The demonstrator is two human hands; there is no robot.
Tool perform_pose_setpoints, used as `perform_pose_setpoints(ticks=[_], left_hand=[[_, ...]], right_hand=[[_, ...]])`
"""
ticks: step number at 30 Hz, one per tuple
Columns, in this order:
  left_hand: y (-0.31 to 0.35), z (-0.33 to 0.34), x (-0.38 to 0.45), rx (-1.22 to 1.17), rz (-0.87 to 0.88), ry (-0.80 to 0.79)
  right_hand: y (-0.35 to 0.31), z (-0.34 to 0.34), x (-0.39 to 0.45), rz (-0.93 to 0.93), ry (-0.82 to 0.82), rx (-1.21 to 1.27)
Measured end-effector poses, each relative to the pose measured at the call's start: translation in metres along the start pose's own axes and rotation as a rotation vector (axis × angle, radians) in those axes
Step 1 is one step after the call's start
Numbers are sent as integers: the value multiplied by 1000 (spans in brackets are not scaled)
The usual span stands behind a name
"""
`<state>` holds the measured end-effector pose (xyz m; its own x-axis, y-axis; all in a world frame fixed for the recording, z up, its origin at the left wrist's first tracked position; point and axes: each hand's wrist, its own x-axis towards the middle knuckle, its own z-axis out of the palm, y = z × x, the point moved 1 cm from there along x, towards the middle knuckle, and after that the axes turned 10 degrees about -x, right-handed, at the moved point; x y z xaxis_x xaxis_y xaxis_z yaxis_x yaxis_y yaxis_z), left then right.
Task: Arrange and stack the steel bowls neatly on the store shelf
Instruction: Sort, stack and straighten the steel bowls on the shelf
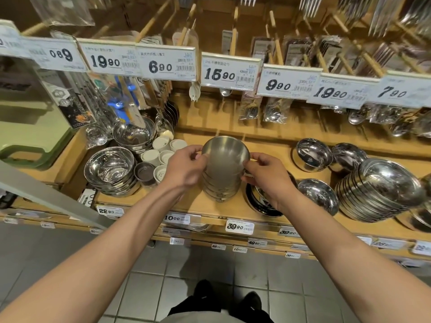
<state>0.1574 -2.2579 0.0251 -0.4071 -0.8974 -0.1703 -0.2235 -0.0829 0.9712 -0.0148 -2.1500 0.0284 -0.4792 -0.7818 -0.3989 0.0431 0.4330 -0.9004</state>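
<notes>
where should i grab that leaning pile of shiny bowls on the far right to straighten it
Take the leaning stack of bowls with a hand on each side, low on its nested rims rather than the top bowl alone. It tilts toward the shelf front with the top bowl's mouth facing up and left, so lifting by the top would likely slide it off. Come from the front edge, probably tipping it back upright.

Price tags (228, 74) read 16.90, 6.90, perhaps 9.90.

Bare forearms, no sleeves; dark trousers (186, 306), black shoes (250, 299), poss. grey top at btm edge.
</notes>
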Motion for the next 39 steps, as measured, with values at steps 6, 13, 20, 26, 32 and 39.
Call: perform_pose_setpoints(ticks=[6,13,20,26,32,39], left_hand=[[-2,0,0,-39,-25,7],[-3,5,-7,-134,-170,15],[-1,7,-7,-252,-272,-34],[-3,8,-9,-398,-388,-35],[-5,3,1,-401,-391,-24],[-9,-3,11,-404,-383,-24]], right_hand=[[4,-1,4,-8,-1,14],[9,0,4,55,-42,17],[3,5,0,128,-119,63],[2,13,1,124,-118,82],[1,19,8,130,-94,82],[-2,27,18,127,-89,93]])
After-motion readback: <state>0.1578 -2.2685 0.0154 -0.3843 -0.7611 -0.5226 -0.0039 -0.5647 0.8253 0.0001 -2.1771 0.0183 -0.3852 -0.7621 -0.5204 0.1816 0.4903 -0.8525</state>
